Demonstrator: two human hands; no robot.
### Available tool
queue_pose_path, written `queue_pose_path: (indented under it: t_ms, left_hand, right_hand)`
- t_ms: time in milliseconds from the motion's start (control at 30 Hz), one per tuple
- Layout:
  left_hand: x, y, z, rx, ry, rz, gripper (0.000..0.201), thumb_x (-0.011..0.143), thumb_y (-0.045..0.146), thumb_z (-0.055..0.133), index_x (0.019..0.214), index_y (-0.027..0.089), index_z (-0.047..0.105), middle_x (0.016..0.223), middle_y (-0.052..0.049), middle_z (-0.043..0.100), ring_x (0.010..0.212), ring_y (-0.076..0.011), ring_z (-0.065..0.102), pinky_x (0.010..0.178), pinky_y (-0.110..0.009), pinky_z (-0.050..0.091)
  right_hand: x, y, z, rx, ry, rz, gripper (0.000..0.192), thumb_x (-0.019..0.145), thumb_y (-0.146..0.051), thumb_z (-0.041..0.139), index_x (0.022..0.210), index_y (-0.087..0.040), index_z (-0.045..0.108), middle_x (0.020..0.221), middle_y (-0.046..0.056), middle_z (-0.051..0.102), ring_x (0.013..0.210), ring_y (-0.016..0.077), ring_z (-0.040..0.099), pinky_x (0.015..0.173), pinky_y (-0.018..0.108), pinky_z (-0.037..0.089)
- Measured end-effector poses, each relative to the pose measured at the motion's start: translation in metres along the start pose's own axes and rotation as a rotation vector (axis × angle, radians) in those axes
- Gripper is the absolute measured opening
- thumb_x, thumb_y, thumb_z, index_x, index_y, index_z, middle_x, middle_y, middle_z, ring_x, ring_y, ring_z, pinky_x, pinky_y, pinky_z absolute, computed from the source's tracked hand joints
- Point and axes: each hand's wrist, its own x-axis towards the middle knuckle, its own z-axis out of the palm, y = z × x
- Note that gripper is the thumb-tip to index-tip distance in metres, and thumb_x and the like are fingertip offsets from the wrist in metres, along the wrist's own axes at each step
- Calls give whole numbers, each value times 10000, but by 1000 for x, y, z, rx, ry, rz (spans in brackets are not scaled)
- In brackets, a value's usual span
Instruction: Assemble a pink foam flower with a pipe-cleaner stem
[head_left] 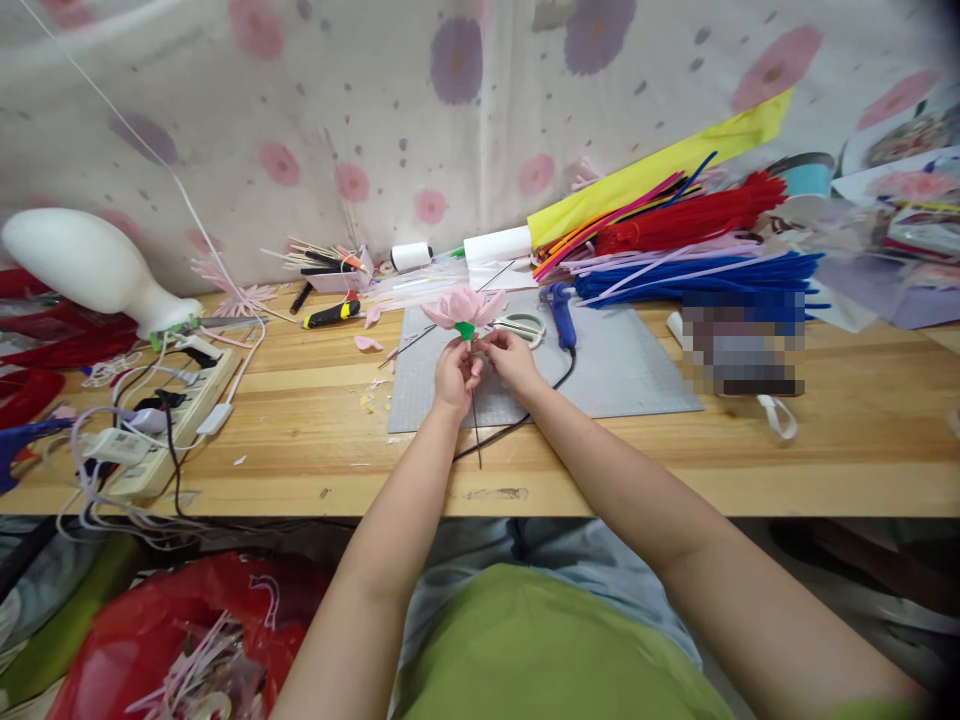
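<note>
Both hands met above the grey mat (pixel 622 375): the left hand (pixel 453 377) pinched the pink flower (pixel 463 307) at its green base, steadying it, while the right hand (pixel 511 358) pinched the same joint.

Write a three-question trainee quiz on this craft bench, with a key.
1. True or false: both hands hold the pink flower above the grey mat.
2. What lies nearest the right hand? A scissors B power strip C white lamp
3. Fill in: the blue glue gun lies on the ____.

Key: 1 true, the left hand grips the stem. 2 A, the scissors. 3 mat.
</note>
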Motion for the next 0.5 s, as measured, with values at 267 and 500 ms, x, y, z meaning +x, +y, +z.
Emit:
queue_pose_path:
  t_ms: [267, 500]
  left_hand:
    - [3, 3, -2, -198, 54, -159, 158, 870, 147, 492, 819, 137, 641, 868, -43, 687, 551, -12, 544, 464, -111, 405]
    - [1, 5, 2, -258, 109, -190, 190, 869, 125, 495, 937, 138, 672, 830, -31, 708, 529, -21, 576, 497, -117, 437]
  right_hand:
    - [-5, -11, 1, 147, -64, 114, 158, 591, -307, 588, 615, -190, 485, 543, -58, 470, 464, 66, 388, 454, 216, 313]
    - [-6, -18, 4, 201, 19, 132, 119, 553, -262, 550, 618, -172, 509, 586, -48, 498, 489, 57, 390, 460, 211, 307]
